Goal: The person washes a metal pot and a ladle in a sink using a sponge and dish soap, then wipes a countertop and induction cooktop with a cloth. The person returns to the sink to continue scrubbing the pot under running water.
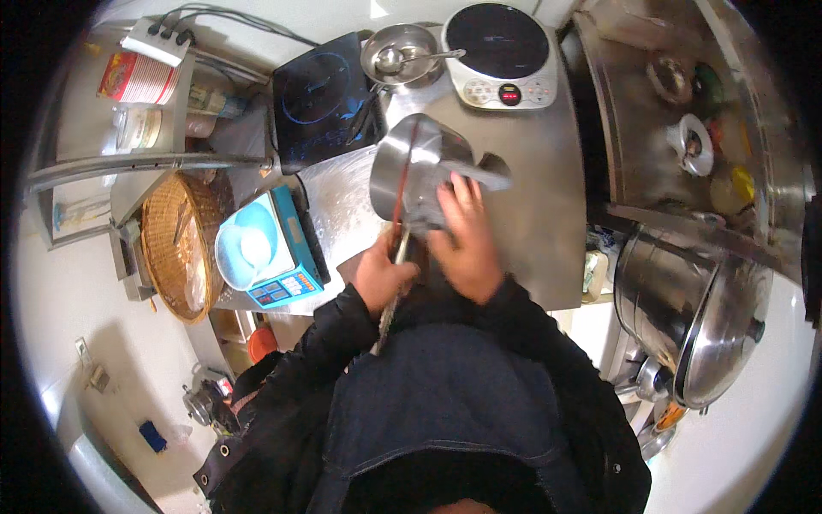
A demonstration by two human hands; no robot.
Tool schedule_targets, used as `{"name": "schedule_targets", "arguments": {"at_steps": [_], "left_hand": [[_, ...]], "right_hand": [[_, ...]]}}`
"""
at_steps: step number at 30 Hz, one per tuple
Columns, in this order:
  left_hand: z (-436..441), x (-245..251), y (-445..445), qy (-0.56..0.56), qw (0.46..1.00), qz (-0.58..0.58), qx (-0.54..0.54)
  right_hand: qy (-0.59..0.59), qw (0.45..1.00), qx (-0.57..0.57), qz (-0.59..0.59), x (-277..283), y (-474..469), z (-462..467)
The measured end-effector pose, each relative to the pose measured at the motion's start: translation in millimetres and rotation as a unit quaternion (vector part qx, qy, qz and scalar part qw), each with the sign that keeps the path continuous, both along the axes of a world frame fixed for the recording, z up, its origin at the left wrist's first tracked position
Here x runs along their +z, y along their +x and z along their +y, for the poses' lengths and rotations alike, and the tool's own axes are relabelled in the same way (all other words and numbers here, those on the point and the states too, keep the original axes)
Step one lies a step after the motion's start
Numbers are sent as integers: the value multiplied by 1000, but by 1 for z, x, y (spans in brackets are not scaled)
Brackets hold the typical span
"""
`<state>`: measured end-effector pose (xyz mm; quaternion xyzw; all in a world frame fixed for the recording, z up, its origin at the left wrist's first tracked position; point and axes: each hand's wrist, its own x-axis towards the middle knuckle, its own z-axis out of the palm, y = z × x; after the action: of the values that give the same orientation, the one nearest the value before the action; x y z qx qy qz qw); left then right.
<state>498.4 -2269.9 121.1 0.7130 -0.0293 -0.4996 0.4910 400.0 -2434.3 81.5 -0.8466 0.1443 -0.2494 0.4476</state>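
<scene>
A shiny stainless-steel vessel (pixel 392 170), seemingly a pan, is tilted over the steel worktop in front of me. My left hand (pixel 383 273) is closed around a long, pale handle-like piece (pixel 393 307) below it; where this joins the vessel is unclear. A thin reddish-brown strip (pixel 406 170) runs across the vessel towards that hand. My right hand (pixel 469 241) lies at the vessel's right side, its fingertips against a blurred grey piece (pixel 433 193), perhaps cloth or metal. Blur hides whether the fingers grip it.
Behind stand a black induction hob (pixel 321 96), a steel bowl with a ladle (pixel 411 69) and a white-rimmed hotplate (pixel 498 45). At left are a blue kitchen scale (pixel 295 257) bearing a bowl (pixel 239 270) and a wicker basket (pixel 154 231). A sink-like steel basin (pixel 629 128) and large pot (pixel 668 276) are right.
</scene>
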Motion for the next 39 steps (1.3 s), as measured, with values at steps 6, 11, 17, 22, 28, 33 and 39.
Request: {"name": "schedule_targets", "arguments": {"at_steps": [6, 11, 17, 22, 28, 33, 39], "left_hand": [[18, 34, -17, 9, 969, -198, -147], [33, 58, -16, -71, 963, -155, -209], [40, 20, -4, -28, 977, -124, -170], [16, -57, 20, 123, 930, -308, -155], [-37, -112, 31, 184, 921, -286, -189], [-60, -146, 63, 193, 917, -312, -159], [-66, -175, 107, 227, 904, -316, -175]], "right_hand": [[39, 993, -69, -86, 33, 52, -49], [499, 846, 168, 85, -59, 76, -150], [762, 646, -21, 41, -140, 48, -52], [842, 531, 48, -84, -128, 45, 32], [809, 584, -51, 48, -150, 39, 1], [759, 649, -10, 49, -152, 62, -37], [745, 666, -25, 31, -109, 75, -61]]}}
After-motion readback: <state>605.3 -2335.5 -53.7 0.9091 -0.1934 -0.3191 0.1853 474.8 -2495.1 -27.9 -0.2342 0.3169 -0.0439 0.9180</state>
